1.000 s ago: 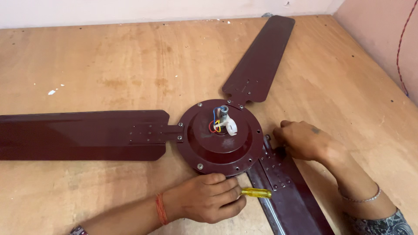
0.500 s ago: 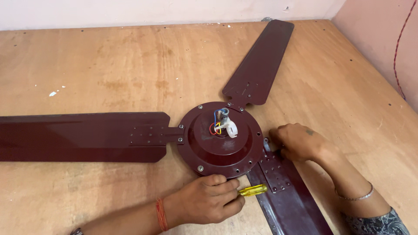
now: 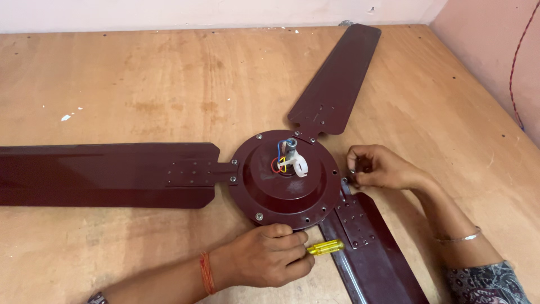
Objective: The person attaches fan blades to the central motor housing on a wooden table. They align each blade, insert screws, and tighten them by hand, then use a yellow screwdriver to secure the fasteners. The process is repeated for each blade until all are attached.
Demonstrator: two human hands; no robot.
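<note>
A dark maroon ceiling fan lies on a wooden floor, its round motor hub (image 3: 284,188) in the middle with coloured wires and a white part on top. Three blades spread out: left blade (image 3: 107,174), far blade (image 3: 337,79), near-right blade (image 3: 371,253). My left hand (image 3: 264,256) is closed around a yellow-handled screwdriver (image 3: 326,246) at the hub's near rim. My right hand (image 3: 377,168) pinches something small at the hub's right edge, where the near-right blade's bracket meets it; what it pinches is hidden by the fingers.
The wooden floor (image 3: 140,84) runs back to a pale wall. A pink wall (image 3: 495,50) with a thin red wire (image 3: 514,73) stands at the right. Small white flecks lie on the floor at the left.
My right hand has shifted slightly up along the hub's right edge. My left hand stays by the near rim with the screwdriver. The view has drifted a little.
</note>
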